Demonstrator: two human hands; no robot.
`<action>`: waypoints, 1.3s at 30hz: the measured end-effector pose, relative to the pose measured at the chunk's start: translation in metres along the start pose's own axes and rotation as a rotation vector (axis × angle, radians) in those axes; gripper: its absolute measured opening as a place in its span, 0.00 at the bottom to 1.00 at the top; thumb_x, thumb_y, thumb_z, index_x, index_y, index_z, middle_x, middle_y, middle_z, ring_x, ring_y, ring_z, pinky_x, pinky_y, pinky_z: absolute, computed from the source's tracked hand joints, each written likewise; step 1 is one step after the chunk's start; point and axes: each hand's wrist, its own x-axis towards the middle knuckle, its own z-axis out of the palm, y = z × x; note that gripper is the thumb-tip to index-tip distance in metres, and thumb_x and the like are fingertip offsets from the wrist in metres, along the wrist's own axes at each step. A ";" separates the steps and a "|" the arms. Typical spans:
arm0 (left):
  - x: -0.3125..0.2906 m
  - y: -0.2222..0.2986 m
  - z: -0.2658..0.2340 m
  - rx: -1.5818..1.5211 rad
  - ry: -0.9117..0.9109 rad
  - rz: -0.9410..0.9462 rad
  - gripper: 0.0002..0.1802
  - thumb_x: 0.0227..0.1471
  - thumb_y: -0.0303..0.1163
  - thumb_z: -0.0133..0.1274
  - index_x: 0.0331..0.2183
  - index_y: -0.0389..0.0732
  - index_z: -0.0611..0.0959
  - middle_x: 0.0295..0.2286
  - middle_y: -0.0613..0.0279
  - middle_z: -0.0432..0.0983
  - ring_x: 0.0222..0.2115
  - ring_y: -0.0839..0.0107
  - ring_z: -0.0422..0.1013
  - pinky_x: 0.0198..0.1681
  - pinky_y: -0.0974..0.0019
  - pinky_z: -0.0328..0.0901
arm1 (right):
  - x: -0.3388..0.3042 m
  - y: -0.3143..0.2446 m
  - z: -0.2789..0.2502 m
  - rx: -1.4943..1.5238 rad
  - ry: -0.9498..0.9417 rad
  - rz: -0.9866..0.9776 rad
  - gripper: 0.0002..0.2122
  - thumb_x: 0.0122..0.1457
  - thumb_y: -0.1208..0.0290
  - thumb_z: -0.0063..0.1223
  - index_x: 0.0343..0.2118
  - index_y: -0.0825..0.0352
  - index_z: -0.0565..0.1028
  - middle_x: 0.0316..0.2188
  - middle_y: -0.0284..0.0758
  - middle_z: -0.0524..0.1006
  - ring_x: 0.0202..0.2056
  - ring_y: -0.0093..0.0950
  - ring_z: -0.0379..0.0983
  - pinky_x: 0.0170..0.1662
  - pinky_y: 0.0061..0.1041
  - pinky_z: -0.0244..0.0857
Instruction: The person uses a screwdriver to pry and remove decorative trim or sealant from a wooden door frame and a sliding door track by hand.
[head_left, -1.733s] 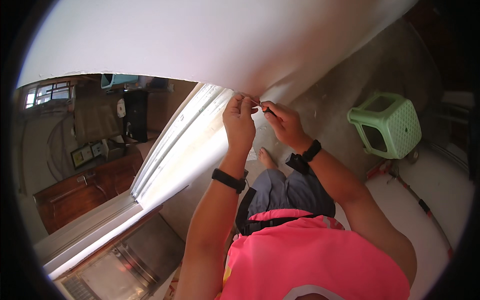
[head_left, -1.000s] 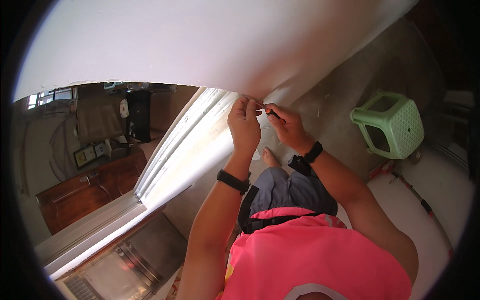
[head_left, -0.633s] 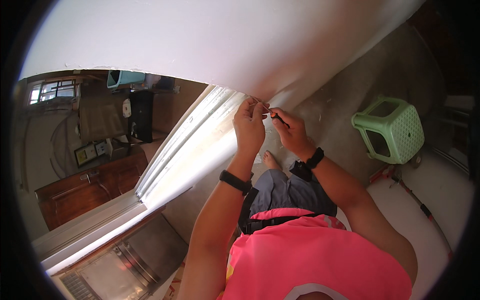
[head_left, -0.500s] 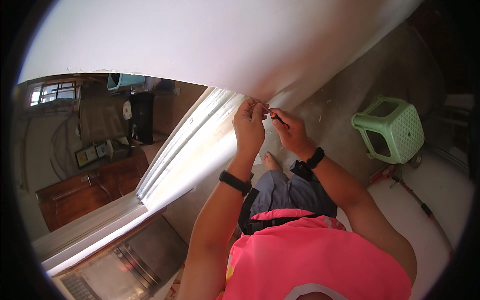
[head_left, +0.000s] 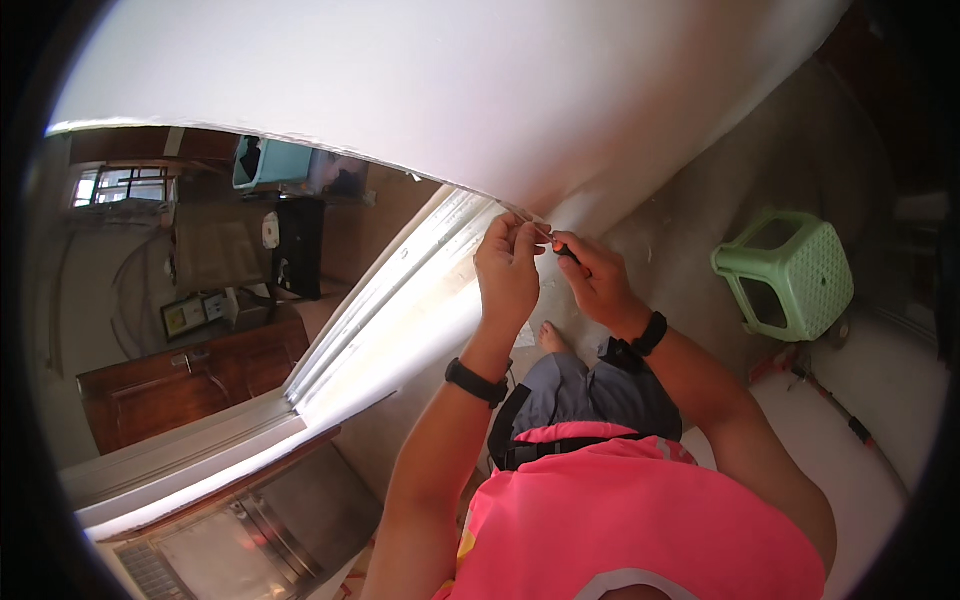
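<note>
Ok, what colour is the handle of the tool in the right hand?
Orange and black: the handle in the right hand shows in the head view.

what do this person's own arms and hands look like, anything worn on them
The left hand and right hand are bare, without gloves. The left wristband and right wristband are both black. No sleeves show; the top is bright pink.

- Seemingly a home
- Panelled wooden door (head_left: pixel 150 402) left of the left hand (head_left: pixel 508 275)
- Window (head_left: pixel 120 187) on that side
- Green stool (head_left: pixel 812 280) right of the right hand (head_left: pixel 605 288)
</note>
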 end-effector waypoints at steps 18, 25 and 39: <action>-0.007 0.048 -0.008 -0.096 0.011 0.130 0.04 0.64 0.24 0.46 0.38 0.35 0.74 0.30 0.63 0.79 0.31 0.79 0.75 0.35 0.73 0.69 | 0.026 -0.051 -0.009 0.061 -0.080 -0.054 0.19 0.60 0.79 0.53 0.56 0.67 0.71 0.28 0.36 0.75 0.23 0.26 0.68 0.29 0.24 0.64; -0.007 0.050 -0.007 -0.078 0.020 0.110 0.03 0.63 0.24 0.46 0.38 0.35 0.74 0.30 0.62 0.80 0.30 0.78 0.75 0.34 0.73 0.69 | 0.024 -0.054 -0.006 0.064 -0.038 -0.052 0.19 0.60 0.79 0.54 0.55 0.67 0.72 0.26 0.36 0.73 0.22 0.27 0.66 0.28 0.25 0.63; -0.010 0.066 -0.005 -0.076 0.024 0.187 0.03 0.64 0.22 0.45 0.40 0.34 0.73 0.31 0.58 0.80 0.30 0.77 0.75 0.35 0.72 0.68 | 0.035 -0.068 -0.011 0.037 -0.040 -0.069 0.19 0.59 0.81 0.54 0.54 0.67 0.73 0.24 0.35 0.71 0.20 0.25 0.64 0.25 0.24 0.60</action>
